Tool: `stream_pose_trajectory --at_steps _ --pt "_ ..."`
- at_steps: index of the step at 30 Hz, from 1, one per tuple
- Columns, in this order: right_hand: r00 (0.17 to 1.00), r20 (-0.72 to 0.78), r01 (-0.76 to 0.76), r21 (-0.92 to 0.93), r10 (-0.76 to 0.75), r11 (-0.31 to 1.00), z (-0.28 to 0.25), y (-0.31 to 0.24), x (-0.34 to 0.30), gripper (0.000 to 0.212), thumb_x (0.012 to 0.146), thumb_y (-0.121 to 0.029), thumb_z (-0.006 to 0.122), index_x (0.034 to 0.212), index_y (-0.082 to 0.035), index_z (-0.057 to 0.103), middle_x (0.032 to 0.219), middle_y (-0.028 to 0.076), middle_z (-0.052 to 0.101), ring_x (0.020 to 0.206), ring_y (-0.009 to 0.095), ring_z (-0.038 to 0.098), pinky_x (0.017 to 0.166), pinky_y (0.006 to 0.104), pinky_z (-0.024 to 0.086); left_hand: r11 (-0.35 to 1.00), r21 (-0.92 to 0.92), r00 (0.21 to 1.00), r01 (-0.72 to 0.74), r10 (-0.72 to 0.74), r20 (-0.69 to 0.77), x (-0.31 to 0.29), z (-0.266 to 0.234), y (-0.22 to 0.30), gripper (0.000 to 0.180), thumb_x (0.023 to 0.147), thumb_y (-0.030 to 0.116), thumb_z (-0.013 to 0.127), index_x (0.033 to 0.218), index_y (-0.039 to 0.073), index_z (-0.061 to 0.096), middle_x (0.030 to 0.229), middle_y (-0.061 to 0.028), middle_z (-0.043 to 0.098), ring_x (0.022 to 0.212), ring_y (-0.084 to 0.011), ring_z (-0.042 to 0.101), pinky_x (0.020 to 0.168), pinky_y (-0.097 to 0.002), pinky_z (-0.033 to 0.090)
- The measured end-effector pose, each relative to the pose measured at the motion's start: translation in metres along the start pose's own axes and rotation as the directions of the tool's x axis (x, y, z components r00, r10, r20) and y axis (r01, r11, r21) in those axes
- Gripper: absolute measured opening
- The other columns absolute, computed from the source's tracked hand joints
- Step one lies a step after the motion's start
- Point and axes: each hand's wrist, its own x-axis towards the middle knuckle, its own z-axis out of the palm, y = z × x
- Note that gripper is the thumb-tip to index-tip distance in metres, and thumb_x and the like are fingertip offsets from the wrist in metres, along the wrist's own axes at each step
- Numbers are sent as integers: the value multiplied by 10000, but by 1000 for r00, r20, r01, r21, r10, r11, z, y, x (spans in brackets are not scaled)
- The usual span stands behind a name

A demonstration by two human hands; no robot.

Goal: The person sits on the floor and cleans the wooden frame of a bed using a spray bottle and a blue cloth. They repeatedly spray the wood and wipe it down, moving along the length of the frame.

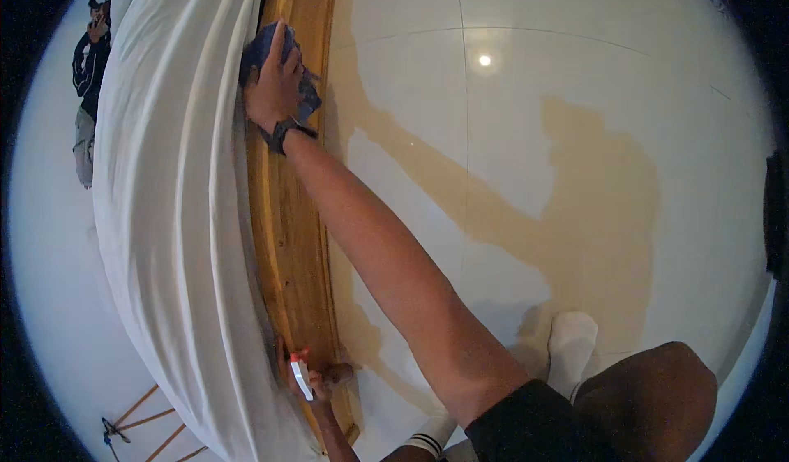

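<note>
My right hand (274, 84) presses a dark blue cloth (307, 100) against the long wooden side rail (288, 240), its fingers spread over the fabric. The arm is stretched far forward, with a black band on the wrist. Low in the view, beside the near end of the rail, my left hand (319, 390) is closed around a spray bottle. Only the white and red trigger head of the spray bottle (302, 376) shows plainly; its body is mostly hidden. Pale fabric (189, 174) hangs in folds right along the rail's left edge.
Glossy light floor tiles (411, 76) lie to the right, with my shadow across them. My white-socked foot (573, 339) and bent knee (674, 380) are at the lower right. A person in dark clothing (90, 59) is at the far left. Thin wooden bars (140, 404) stand lower left.
</note>
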Motion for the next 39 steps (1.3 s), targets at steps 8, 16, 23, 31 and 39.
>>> stream_pose_trajectory --at_steps 8,16,23,31,39 --pt "1000 3 -26 -173 27 985 10 -28 87 883 934 -175 598 1582 -181 -1 1527 290 252 1282 530 438 968 630 454 999 30 999 44 -44 -11 -6 3 14 614 945 524 443 1121 -33 632 1287 -235 576 1169 -324 579 920 -458 479" --pt "998 -37 -56 -130 52 990 28 -18 121 1011 867 -86 652 1590 -204 -46 1557 298 212 1350 507 397 996 754 357 1000 1 999 26 -26 -20 -11 3 5 616 943 530 435 1115 -26 640 1334 -251 547 1198 -350 565 932 -469 477" --pt "967 -160 201 15 -196 979 15 10 26 853 870 -58 587 1577 -130 115 1450 343 339 1271 518 433 1065 578 358 994 -10 994 -107 107 -33 3 2 39 619 941 534 428 1110 -19 647 1375 -265 521 1224 -372 554 942 -479 476" --pt "992 106 37 261 -66 965 -26 9 -218 808 883 27 540 1580 -134 166 1493 334 283 1406 509 256 1175 563 207 994 23 993 -107 108 -40 -11 -10 0 566 915 484 437 1089 -9 654 1397 -314 488 1282 -440 506 978 -531 455" --pt "952 301 -138 232 64 963 -60 11 -322 770 884 60 539 1562 -144 236 1519 268 262 1429 466 216 1187 545 182 987 -45 988 -155 154 -27 11 11 37 599 920 517 435 1081 -20 645 1394 -330 482 1274 -447 506 980 -532 443"
